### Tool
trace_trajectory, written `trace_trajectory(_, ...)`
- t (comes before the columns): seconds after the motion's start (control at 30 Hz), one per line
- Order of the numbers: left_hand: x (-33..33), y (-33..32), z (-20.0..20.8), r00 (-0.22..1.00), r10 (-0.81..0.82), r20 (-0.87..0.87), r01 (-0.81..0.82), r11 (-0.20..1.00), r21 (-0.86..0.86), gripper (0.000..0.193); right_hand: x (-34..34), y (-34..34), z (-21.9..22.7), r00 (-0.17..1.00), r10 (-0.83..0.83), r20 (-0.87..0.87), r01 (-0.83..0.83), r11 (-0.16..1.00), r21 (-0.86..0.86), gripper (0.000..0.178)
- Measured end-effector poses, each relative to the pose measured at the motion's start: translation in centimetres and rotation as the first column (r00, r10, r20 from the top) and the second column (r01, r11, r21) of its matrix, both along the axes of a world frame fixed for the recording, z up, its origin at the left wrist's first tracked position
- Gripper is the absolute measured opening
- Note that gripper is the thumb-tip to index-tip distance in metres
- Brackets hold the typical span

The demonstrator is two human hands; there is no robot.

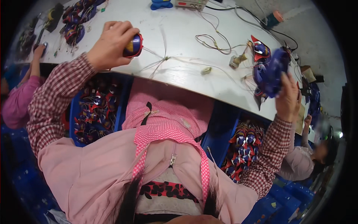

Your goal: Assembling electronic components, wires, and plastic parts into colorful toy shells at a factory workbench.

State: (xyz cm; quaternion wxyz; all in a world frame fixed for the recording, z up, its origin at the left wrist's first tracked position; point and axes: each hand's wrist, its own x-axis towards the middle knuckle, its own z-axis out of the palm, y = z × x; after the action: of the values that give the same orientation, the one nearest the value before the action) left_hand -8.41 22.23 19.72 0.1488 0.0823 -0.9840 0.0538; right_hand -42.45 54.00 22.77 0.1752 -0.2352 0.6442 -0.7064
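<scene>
My left hand point(112, 44) is closed around a rounded purple toy part point(134, 46) with a gold patch and a red rim, held over the table's near edge. Thin wires point(165, 58) run from it to the right across the white tabletop. At the right end of the table, my right hand point(287, 99) grips a dark purple plastic piece point(275, 71), smeared by motion, so its exact shape cannot be made out. Just beside it lie red, white and purple toy parts point(261, 50), partly covered by the piece.
Blue bins with similar wired parts stand below the table, left point(97, 108) and right point(244, 143). More wired parts point(74, 28) lie at the far left. A power supply box point(191, 3) and looped cable point(214, 42) are at the back. Co-workers sit on both sides.
</scene>
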Motion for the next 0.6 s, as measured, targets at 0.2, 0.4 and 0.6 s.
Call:
trace_trajectory(0.2,-2.5,-4.7,-6.0,0.969,0.122,0.216,-0.083,0.98,-0.181,0.071,3.0,-9.5,-5.7,0.95,0.307,0.052,-0.309,0.913,0.268,0.025)
trace_trajectory(0.4,-5.1,-7.4,-7.0,0.951,0.082,0.298,-0.021,0.979,-0.203,0.07,3.7,-16.8,-10.2,0.937,0.345,0.055,-0.34,0.864,0.37,0.026)
trace_trajectory(0.6,-5.1,-7.8,-7.0,1.0,0.014,0.01,-0.014,1.0,-0.004,0.066,4.8,-19.1,-12.2,0.889,0.402,0.219,-0.457,0.795,0.398,0.029)
